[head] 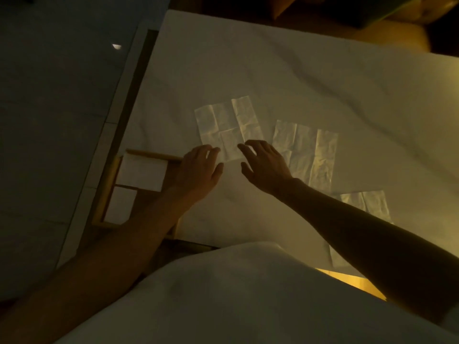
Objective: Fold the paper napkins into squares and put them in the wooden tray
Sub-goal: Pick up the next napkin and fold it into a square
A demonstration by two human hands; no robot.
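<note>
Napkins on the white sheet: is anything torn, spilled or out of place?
Nothing torn or spilled. The far napkin and middle napkin lie flat, only creased. The near napkin is partly hidden under the right forearm.

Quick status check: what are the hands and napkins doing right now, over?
Left hand open, right hand open, both at near edge of unfolded napkin. Wooden tray holds two folded squares. Nothing blocking.

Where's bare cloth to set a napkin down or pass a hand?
Free: far tablecloth beyond unfolded napkins; near strip from wooden tray to nearest napkin, this side of left hand and right hand. Crowded: centre-right, napkins close together; tray holds folded squares.
</note>
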